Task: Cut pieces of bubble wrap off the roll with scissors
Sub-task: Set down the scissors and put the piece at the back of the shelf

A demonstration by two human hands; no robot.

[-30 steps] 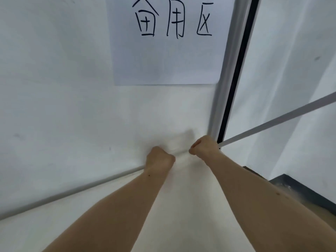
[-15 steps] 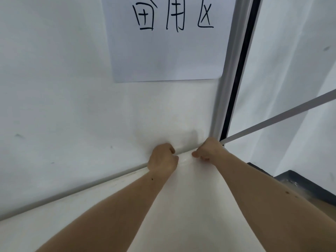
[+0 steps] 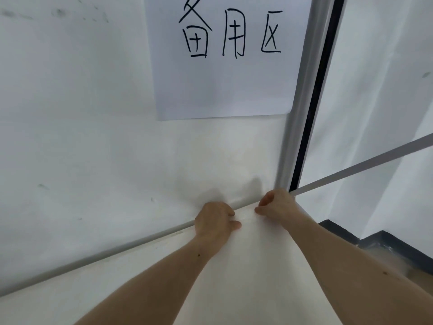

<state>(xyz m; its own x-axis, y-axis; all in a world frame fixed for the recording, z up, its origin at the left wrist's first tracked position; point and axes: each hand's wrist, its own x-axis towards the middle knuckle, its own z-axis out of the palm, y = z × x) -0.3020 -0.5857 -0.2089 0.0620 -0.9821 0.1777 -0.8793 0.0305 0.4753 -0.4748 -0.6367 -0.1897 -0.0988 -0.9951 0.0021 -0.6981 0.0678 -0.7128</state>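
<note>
A white sheet of wrap (image 3: 253,266) stretches from the far table edge toward me, between my two forearms. My left hand (image 3: 214,220) grips the sheet's far edge, fingers curled over it, thumb pointing right. My right hand (image 3: 275,204) pinches the same edge a little to the right, near the corner post. The bubble texture is too blurred to make out. No scissors and no roll are in view.
A white table top (image 3: 82,285) runs along a white wall panel (image 3: 82,137). A paper sign (image 3: 225,62) with handwritten characters hangs on the wall. A grey and black post (image 3: 311,102) stands at the right, with a grey rail (image 3: 375,164) and a dark ledge (image 3: 386,245) beyond.
Both hands have drawn the sheet's far edge slightly toward me and rolled outward, showing fingers and thumbs. The view has tilted up a little.
</note>
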